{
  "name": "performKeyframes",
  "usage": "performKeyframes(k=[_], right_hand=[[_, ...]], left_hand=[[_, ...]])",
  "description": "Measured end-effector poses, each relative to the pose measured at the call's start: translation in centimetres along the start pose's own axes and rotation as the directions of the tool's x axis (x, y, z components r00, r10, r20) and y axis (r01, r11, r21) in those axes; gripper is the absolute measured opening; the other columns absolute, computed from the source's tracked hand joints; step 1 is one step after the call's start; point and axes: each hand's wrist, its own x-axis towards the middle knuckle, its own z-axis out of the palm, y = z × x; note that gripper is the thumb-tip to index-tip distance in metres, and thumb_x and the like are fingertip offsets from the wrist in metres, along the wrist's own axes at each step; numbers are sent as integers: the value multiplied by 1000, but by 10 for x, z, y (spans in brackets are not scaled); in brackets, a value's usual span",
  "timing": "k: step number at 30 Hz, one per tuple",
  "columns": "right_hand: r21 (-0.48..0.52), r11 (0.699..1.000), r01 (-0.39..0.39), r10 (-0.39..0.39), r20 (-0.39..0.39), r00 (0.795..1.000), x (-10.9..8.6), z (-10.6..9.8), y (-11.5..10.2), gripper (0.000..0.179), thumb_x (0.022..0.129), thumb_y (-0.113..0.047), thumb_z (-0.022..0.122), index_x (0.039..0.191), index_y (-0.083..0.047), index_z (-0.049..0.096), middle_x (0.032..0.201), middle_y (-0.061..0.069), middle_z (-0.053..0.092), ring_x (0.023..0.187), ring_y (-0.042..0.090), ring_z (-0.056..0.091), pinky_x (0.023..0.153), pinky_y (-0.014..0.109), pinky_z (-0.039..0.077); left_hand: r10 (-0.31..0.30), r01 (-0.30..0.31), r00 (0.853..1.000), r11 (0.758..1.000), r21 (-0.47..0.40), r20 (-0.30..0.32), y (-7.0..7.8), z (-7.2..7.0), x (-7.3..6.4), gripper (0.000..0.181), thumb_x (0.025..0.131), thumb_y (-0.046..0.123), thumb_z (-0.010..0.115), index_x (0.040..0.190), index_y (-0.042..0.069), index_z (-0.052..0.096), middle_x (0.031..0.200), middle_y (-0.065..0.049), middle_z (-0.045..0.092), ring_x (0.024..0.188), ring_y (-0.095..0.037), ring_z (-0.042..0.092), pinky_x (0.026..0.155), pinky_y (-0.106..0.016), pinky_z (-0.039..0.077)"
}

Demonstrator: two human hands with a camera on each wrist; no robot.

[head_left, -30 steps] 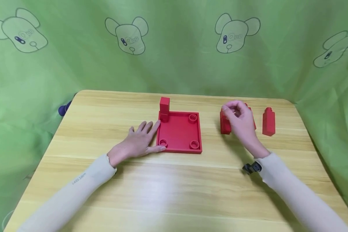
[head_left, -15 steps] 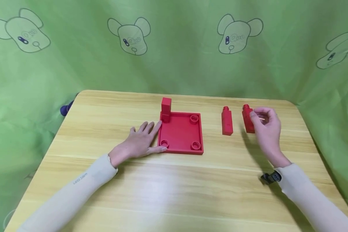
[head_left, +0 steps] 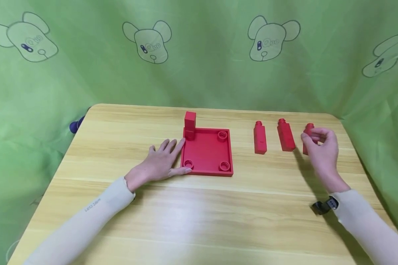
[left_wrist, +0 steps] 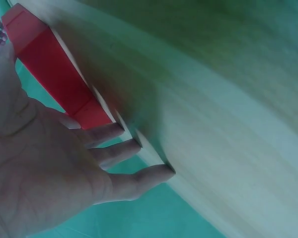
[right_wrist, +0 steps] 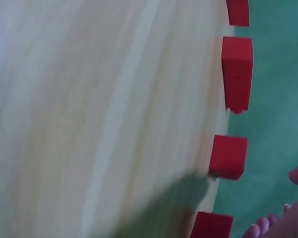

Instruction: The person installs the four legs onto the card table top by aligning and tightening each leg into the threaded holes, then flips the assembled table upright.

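As the head view shows, three red pegs [head_left: 286,137] lie right of the red tray [head_left: 207,151], long axes and knobs [head_left: 282,121] pointing toward the curtain [head_left: 199,84], the right hand [head_left: 323,152] at the outermost. Left wrist: the left hand [left_wrist: 44,163] spreads its fingers beside the tray. Right wrist: thumb and fingers stand parted.

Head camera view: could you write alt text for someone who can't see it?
A person's right hand is at the rightmost red peg in a row of three on a wooden table, while the left hand rests at a red tray with one post upright at its far-left corner.
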Motion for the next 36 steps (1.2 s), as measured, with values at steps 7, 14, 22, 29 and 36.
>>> performKeyframes(k=[7, 14, 22, 29, 36], right_hand=[[-138, 990, -20, 24, 26, 999, 14, -8, 18, 34, 99, -18, 77, 127, -17, 58, 118, -4, 52, 103, 6, 50, 78, 7, 47], [-254, 967, -25, 49, 89, 995, 19, -19, 25, 62, 99, -17, 78, 148, 4, 45, 123, 8, 49, 100, 8, 46, 78, 9, 45], [-299, 951, -77, 132, 168, 977, 24, -31, 37, 90, 101, -27, 77, 161, 4, 18, 126, 15, 48, 93, 9, 51, 70, 7, 47], [-371, 924, -90, 187, 233, 954, 28, -43, 43, 79, 104, -42, 70, 152, 14, 42, 133, 26, 54, 97, 20, 52, 67, 13, 48], [-366, 921, -131, 220, 212, 952, 28, -46, 44, 80, 107, -50, 63, 155, 12, 46, 143, 29, 50, 106, 31, 49, 67, 20, 48]], left_hand=[[4, -4, 1000, 1000, 7, -4, 0, 1, 1, 109, 101, 81, 51, 177, 14, 11, 172, -21, 33, 158, -47, 29, 109, -83, 35], [1, -1, 1000, 1000, 1, -5, 0, 1, 0, 109, 101, 79, 53, 177, 13, 10, 173, -22, 32, 159, -48, 29, 109, -83, 34], [-7, 7, 1000, 1000, -18, 7, 0, 0, -1, 109, 101, 80, 52, 177, 14, 9, 174, -21, 31, 160, -47, 27, 111, -82, 32], [-13, 13, 1000, 1000, -26, 15, -1, 1, 0, 110, 101, 81, 51, 178, 16, 8, 174, -20, 29, 161, -46, 25, 112, -82, 31], [-12, 13, 1000, 1000, -22, 18, -3, 4, 0, 110, 100, 82, 49, 178, 16, 7, 174, -20, 29, 160, -47, 25, 111, -83, 31]])
